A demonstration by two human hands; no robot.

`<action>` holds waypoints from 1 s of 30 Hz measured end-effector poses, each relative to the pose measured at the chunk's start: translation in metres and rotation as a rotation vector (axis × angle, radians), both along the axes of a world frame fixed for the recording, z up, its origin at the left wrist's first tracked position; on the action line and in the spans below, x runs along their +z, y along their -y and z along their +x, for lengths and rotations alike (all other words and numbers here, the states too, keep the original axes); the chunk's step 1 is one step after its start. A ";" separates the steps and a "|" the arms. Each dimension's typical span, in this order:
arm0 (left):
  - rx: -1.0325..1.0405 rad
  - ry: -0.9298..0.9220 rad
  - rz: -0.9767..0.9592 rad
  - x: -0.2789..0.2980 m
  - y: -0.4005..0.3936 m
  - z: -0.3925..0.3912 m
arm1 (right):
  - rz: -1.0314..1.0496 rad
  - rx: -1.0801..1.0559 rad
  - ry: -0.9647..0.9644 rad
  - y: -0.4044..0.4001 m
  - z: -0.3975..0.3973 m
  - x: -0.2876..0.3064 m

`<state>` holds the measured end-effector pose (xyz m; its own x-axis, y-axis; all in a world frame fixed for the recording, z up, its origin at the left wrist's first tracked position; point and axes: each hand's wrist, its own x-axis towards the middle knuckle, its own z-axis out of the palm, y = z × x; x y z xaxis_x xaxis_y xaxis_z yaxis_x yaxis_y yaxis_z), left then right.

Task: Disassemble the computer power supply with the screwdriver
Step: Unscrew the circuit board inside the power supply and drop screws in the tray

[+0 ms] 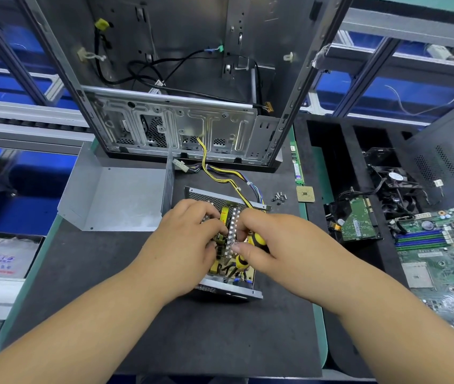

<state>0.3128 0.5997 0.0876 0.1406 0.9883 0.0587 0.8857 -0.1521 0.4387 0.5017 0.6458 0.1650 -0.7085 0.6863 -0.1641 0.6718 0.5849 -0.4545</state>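
Note:
The opened power supply [228, 291] lies on the dark mat in the middle, its circuit board and a finned heatsink [232, 231] exposed. My left hand [187, 239] reaches into the left side of the box, fingers curled on the board's parts. My right hand [275, 245] rests over the right side, and the yellow-and-black screwdriver [259, 241] lies under its palm and fingers. Yellow and black cables [220, 173] run from the supply up toward the computer case [176, 126]. The removed grey cover [120, 198] sits to the left.
Several loose screws [280, 197] and a CPU chip [305, 194] lie right of the supply. A RAM stick [296, 164], hard drive [358, 223], fan [397, 184] and motherboard [447, 261] occupy the black tray at right. A bag [1, 256] sits at left.

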 end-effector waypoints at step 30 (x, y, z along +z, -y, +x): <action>0.005 0.028 0.017 0.002 -0.001 0.000 | 0.119 0.035 0.059 -0.004 0.001 0.001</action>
<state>0.3133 0.6007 0.0893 0.1334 0.9879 0.0790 0.8739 -0.1549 0.4607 0.5024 0.6496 0.1661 -0.7242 0.6782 -0.1252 0.6733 0.6561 -0.3408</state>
